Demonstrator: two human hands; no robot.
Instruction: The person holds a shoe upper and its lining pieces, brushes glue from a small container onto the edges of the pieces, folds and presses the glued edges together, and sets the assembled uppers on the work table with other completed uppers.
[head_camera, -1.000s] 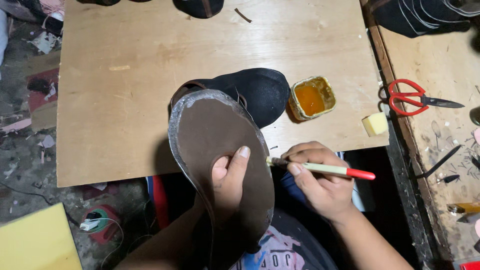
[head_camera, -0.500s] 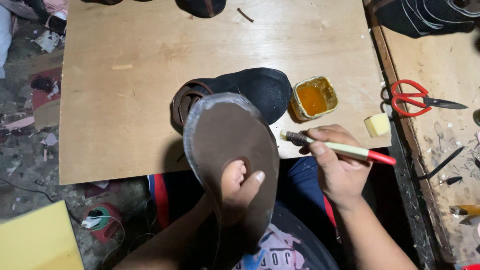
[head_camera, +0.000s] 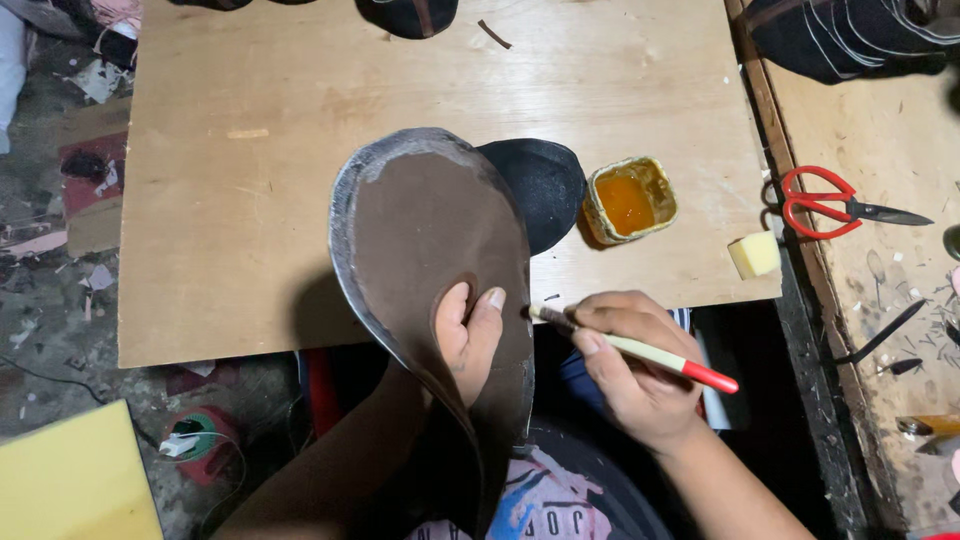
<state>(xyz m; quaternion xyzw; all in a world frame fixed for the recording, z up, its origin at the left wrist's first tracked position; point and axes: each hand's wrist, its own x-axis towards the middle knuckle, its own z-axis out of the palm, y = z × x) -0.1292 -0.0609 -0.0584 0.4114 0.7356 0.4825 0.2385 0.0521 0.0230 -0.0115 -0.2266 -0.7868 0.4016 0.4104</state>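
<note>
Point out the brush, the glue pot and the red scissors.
brush (head_camera: 640, 350), head view, middle of its pale handle.
glue pot (head_camera: 628, 200), head view, the orange glue inside.
red scissors (head_camera: 815, 205), head view, its red handles.

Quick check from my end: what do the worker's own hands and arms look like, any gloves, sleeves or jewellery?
Both are bare. The left hand and right hand wear no gloves, and no rings or watch show. Both forearms are uncovered as far as the frame reaches, with no sleeve in view. Nails on the fingers are short and unpainted.

shoe wkshop | glue tin (head_camera: 628, 199) | scissors (head_camera: 835, 208) | plywood bench (head_camera: 240, 180) w/ scraps
</note>
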